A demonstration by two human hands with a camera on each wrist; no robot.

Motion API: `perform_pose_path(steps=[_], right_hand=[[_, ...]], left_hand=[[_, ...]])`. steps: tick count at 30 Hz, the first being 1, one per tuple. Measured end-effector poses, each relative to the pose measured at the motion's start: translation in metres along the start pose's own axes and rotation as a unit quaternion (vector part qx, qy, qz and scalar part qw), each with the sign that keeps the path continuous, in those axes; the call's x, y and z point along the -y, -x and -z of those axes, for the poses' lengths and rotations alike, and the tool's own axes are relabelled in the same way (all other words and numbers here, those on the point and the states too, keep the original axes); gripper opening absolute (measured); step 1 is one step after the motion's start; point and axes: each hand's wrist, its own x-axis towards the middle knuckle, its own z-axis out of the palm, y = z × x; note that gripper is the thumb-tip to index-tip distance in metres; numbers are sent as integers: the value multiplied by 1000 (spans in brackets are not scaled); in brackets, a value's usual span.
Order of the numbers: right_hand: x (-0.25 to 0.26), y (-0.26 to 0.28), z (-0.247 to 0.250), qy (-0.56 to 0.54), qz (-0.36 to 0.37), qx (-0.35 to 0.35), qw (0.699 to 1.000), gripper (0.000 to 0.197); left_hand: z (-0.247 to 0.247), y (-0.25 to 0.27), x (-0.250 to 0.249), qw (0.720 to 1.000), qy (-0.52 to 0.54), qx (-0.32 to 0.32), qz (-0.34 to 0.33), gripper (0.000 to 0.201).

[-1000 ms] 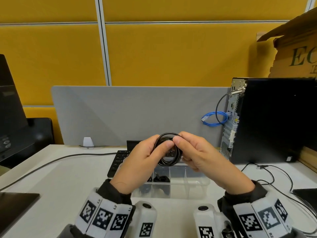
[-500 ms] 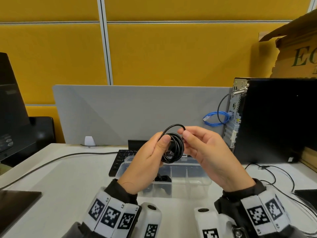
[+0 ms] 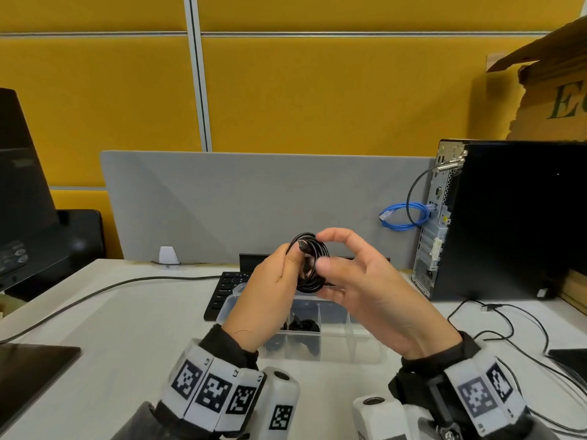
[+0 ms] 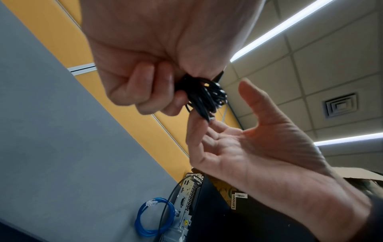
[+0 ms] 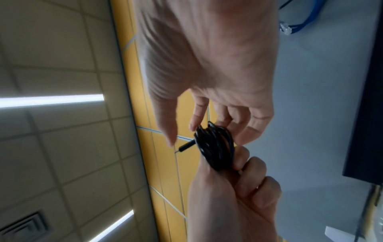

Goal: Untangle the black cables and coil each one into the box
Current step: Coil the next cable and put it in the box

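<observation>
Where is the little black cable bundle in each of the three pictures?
Head view: the black cable coil sits in the middle, between the left hand and the right hand, above the clear box.
Left wrist view: upper middle, under the left hand's curled fingers.
Right wrist view: just right of centre, a plug end poking out to the left.
Shared landmark: the blue cable, seen in all three.

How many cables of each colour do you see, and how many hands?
Black coiled cable held in the hands: 1
Black cable coils in the clear box: cannot count, partly hidden
Blue cable: 1
Hands: 2, left hand and right hand
Total countable: 4
</observation>
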Motion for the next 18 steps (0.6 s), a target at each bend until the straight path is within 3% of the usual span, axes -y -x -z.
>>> perform_pose_path(steps=[5,8,11,14,15,18], right_hand=[[-5,-1,-4,96,57,-66,992,21],[-5,-1,-3,190,127,-94,969,18],[0,0,0,353,236,-156,892,19],[7,4,-1,451,336,-172,809,7],[9,5,-3,454,353,-172,800,8],[14,9,-6,443,328,-150,821,8]], left_hand=[[-4,3,1,999,-41,35,0,36],[-3,3,-2,999,-20,37,3,34],[0,1,2,998,-64,26,-6,37],[8,-3,5,994,-104,3,14,37],[11,-3,5,994,-111,-2,15,35],[20,-4,3,992,-123,-30,-11,26]])
